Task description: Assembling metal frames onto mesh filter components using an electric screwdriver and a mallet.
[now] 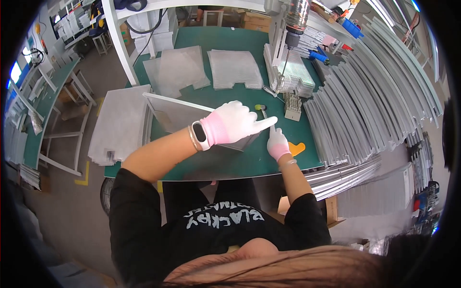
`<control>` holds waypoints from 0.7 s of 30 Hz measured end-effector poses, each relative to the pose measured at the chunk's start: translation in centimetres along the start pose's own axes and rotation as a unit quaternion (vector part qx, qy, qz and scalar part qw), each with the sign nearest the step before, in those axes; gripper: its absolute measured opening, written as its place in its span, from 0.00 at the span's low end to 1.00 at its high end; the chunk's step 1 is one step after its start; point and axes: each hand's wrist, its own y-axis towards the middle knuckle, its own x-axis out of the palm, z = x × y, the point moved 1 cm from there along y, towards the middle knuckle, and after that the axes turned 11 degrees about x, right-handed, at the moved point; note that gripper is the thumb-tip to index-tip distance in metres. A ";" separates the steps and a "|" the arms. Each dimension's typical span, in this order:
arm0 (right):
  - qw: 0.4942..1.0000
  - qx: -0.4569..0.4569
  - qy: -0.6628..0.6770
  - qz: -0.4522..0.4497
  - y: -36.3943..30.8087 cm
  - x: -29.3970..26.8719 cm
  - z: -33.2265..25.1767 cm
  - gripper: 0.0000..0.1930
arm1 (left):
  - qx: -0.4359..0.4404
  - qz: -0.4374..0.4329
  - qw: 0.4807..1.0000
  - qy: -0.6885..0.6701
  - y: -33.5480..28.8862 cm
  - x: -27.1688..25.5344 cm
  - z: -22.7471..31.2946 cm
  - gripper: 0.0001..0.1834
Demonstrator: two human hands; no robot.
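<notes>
My left hand [235,122], in a white glove with a pink cuff, is at the upper right corner of a framed panel [175,103]. Its index finger stretches right while the other fingers curl over the frame's edge, partly hidden. The panel stands tilted on the green table and has a pale metal rim. My right hand [277,145], gloved alike, is closed round the handle of a small mallet [261,108] with a yellow-green head. The left index finger crosses in front of part of that handle. An orange flat piece [297,149] lies beside my right hand.
Translucent sheets [235,69] lie farther back on the green table [201,165], with a panel stack [117,125] at left. Long metal profiles [370,101] pile up at right. A powered driver [297,19] hangs above a small metal block [292,106].
</notes>
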 end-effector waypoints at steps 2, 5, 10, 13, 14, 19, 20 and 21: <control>0.979 -0.059 0.168 0.104 0.7 2.9 3.1 0.29 | -0.028 0.022 0.999 -0.007 0.7 0.2 0.4 0.16; 0.825 0.054 0.528 -0.195 -5.9 -8.0 2.1 0.30 | -0.118 -0.009 0.993 -0.001 0.0 0.4 0.5 0.24; 0.895 -0.097 0.434 -0.038 -12.0 -16.1 7.1 0.29 | -0.143 0.182 0.973 0.014 0.4 1.8 0.2 0.22; 0.895 -0.182 0.404 0.059 -13.9 -21.9 8.0 0.30 | -0.194 0.252 0.948 0.024 1.2 2.4 0.9 0.21; 0.898 -0.188 0.388 0.089 -14.1 -23.0 8.3 0.30 | -0.236 0.261 0.936 0.023 1.5 2.7 1.2 0.21; 0.902 -0.245 0.333 0.124 -13.9 -25.6 6.6 0.30 | -0.265 0.286 0.920 0.040 2.3 3.1 2.0 0.20; 0.905 -0.248 0.329 0.103 -14.0 -25.7 6.3 0.30 | -0.258 0.289 0.921 0.038 2.3 3.2 2.0 0.19; 0.905 -0.249 0.329 0.101 -14.0 -26.0 6.0 0.30 | -0.260 0.288 0.921 0.039 2.2 3.3 2.0 0.19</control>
